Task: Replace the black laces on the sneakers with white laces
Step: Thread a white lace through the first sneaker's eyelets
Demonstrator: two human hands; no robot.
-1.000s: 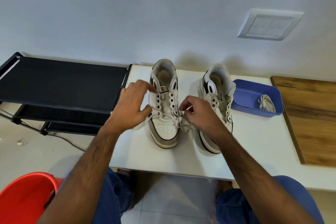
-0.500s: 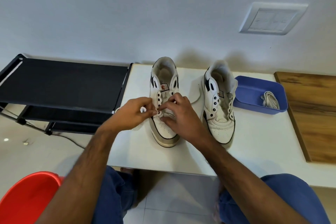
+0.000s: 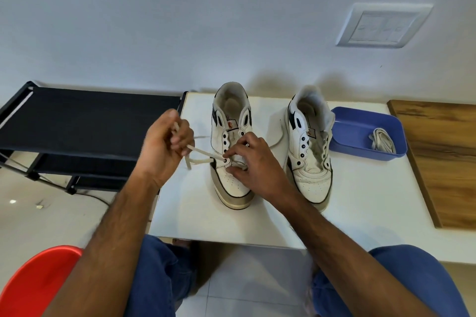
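L hand point(image 3: 164, 147) pinches white lace point(image 3: 203, 154), running left from bottom eyelet w/ slack. R hand point(image 3: 253, 162) fingers curled on left shoe point(image 3: 231, 152) tongue, nearer next eyelet.

Sneakers point(image 3: 233, 162) white, with black trim and grey soles. Lace point(image 3: 203, 154) white. Tray point(image 3: 360, 134) blue, stool point(image 3: 33, 280) red.

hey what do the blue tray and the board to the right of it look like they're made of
The blue tray looks like moulded plastic: uniform colour, rounded corners, smooth and slightly shiny walls. The board looks like wood or wood-look laminate: brown streaky grain, matte, with a straight square edge; which one cannot be told.
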